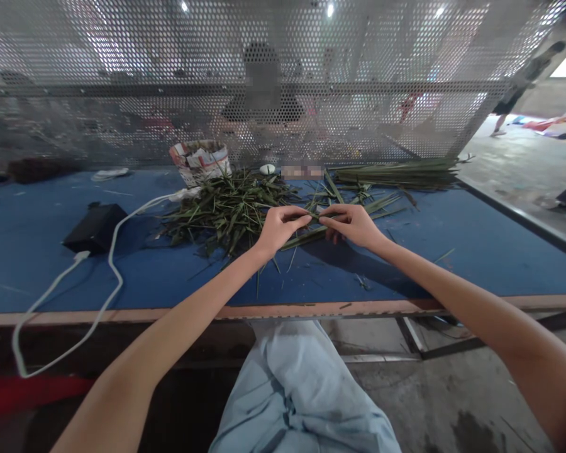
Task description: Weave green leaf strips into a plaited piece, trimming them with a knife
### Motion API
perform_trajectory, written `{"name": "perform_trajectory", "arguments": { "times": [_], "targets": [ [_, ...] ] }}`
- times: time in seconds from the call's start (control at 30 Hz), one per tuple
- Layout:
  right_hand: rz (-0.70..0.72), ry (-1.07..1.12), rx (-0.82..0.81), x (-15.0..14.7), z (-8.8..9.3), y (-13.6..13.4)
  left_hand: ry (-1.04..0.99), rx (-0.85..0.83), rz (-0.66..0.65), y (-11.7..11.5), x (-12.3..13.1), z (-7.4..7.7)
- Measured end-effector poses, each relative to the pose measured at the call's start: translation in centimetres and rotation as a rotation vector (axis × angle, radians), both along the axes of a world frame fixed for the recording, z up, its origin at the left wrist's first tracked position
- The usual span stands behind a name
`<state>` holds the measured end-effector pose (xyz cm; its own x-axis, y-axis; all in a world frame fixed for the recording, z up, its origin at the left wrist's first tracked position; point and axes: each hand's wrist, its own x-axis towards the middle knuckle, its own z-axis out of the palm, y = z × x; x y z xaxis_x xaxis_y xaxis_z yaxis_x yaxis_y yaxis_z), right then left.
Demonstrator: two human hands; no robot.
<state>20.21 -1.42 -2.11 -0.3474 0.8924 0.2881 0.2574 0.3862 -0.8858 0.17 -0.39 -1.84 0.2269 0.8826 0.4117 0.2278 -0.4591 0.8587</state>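
Over the middle of the blue table, my left hand (285, 225) and my right hand (348, 224) face each other with their fingertips nearly touching. Both pinch a small piece of green leaf strip (315, 216) between thumb and fingers; its shape is mostly hidden by the fingers. A heap of cut green leaf pieces (226, 211) lies just left of my left hand. Loose long leaf strips (382, 204) are on the table beyond and beside my right hand.
A bundle of long leaves (396, 174) lies at the back right. Behind the heap stands a newspaper-covered container (202, 160). A black box (95, 228) with a white cable (117, 277) sits at left; the cable hangs over the front edge. A perforated metal screen (170, 75) closes the back.
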Motion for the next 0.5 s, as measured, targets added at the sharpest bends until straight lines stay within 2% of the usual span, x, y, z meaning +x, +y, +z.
{"name": "perform_trajectory", "arguments": {
  "times": [0.07, 0.17, 0.27, 0.4, 0.5],
  "targets": [
    [-0.014, 0.029, 0.005, 0.0, -0.1, 0.0, 0.031, 0.048, 0.009, -0.1, 0.0, 0.0],
    [-0.056, 0.056, 0.016, -0.1, -0.2, 0.2, 0.11, 0.234, 0.055, -0.3, -0.3, 0.2],
    [-0.111, 0.057, 0.04, 0.1, -0.2, 0.3, 0.185, 0.455, 0.208, -0.7, -0.7, 0.5],
    [-0.142, 0.063, 0.075, 0.3, -0.1, 0.2, 0.232, 0.659, 0.435, -1.0, -1.0, 1.3],
    [-0.129, 0.057, 0.099, 0.1, -0.1, -0.1, 0.342, 0.765, 0.454, -1.3, -0.8, 1.6]
  ]
}}
